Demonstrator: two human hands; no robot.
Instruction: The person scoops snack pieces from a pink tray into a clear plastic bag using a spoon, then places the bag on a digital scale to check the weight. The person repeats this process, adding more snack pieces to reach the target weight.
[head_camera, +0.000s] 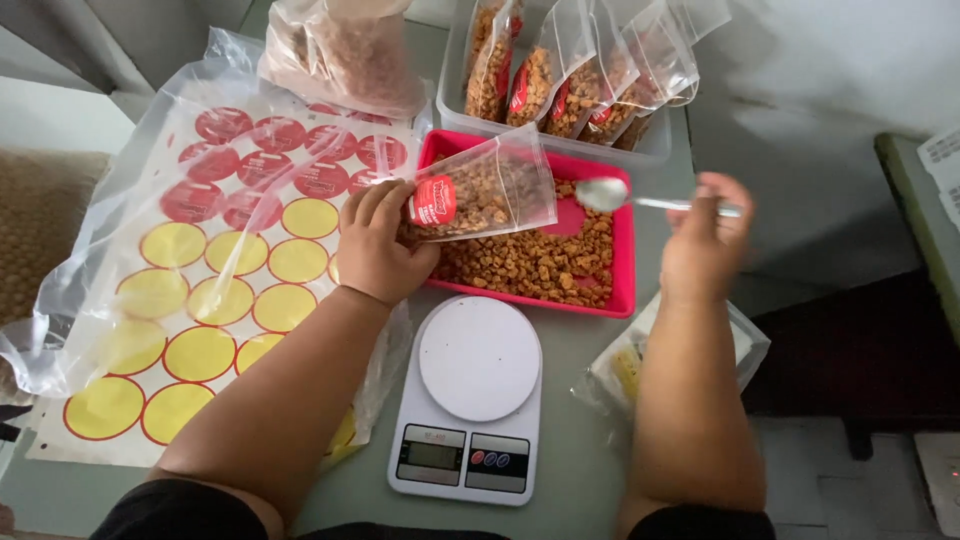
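The left hand (378, 243) is clamped on a small clear pouch (480, 188) with a round red sticker, held tilted over the pink tray (626, 262); the pouch already has brown snack pieces inside, but how full it is cannot be told exactly. The right hand (706, 232) is closed on the handle of a metal spoon (640, 198); the bowl of the spoon is just beside the open mouth of the pouch and looks empty, though it is a little blurred.

The tray holds a good layer of loose snack pieces (530, 265), so, as a judgement, much filling is left. Behind the tray, a clear bin (452, 110) holds several filled pouches (585, 75) standing upright; these seem finished. The white kitchen scale (472, 398) in front of the tray has nothing on its plate. At the left lies a sticker sheet (215, 290), with red stickers remaining at the top and many yellow circles below.
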